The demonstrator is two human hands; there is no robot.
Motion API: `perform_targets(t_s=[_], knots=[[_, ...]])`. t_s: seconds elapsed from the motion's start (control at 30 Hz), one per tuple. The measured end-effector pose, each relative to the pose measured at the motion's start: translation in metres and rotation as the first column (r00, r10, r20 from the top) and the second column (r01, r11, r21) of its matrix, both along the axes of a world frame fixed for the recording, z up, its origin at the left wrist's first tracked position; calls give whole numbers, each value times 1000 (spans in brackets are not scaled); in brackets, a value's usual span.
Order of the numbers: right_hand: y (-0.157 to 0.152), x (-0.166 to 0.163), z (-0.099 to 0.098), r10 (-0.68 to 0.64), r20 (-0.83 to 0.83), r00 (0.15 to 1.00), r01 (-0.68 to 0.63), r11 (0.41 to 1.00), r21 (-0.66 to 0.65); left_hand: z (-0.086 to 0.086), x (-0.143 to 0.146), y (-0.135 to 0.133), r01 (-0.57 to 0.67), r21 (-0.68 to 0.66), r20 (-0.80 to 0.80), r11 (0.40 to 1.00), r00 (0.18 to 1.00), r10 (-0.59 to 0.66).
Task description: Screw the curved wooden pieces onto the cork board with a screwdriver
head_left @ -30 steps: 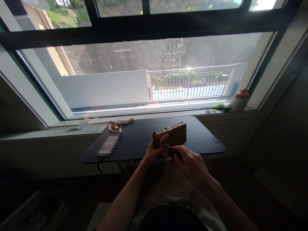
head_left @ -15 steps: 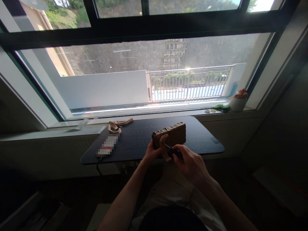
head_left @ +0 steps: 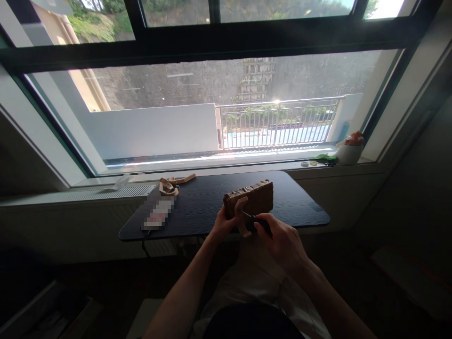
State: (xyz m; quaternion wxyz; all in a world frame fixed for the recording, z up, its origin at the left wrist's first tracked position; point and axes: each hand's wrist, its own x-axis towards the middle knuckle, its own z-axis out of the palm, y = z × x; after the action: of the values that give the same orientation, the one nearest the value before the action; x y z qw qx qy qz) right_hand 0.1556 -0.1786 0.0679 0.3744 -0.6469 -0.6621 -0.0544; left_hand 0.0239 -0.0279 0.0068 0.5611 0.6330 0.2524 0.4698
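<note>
A brown wooden box-like model (head_left: 252,199) sits at the near edge of a black tabletop (head_left: 197,207). My left hand (head_left: 223,225) is closed round its left end, steadying it. A pale wooden piece (head_left: 242,213) hangs on the model's near face. My right hand (head_left: 278,238) is closed on a small dark-handled screwdriver (head_left: 253,218) whose tip meets that wooden piece.
Loose pale wooden parts (head_left: 172,184) lie at the table's back left, beside a blurred flat item (head_left: 158,214). A white pot (head_left: 349,149) and small green and yellow bits (head_left: 318,160) rest on the window sill at right. A vent grille (head_left: 116,190) runs along the left sill.
Nothing has clearly moved; my right hand with the screwdriver has shifted only slightly at the wooden piece.
</note>
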Motion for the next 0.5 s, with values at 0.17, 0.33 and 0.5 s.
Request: perform_targets(t_s=[0.17, 0.33, 0.5], knots=[[-1, -3, -4, 88, 44, 995, -90, 995, 48, -1, 0, 1, 9, -21, 5, 1000, 1000, -9], [13, 2, 14, 9, 90, 996, -6, 999, -37, -2, 2, 8, 11, -73, 66, 997, 998, -6], [63, 2, 65, -29, 315, 949, 64, 993, -100, 11, 9, 15, 68, -224, 43, 972, 997, -60]])
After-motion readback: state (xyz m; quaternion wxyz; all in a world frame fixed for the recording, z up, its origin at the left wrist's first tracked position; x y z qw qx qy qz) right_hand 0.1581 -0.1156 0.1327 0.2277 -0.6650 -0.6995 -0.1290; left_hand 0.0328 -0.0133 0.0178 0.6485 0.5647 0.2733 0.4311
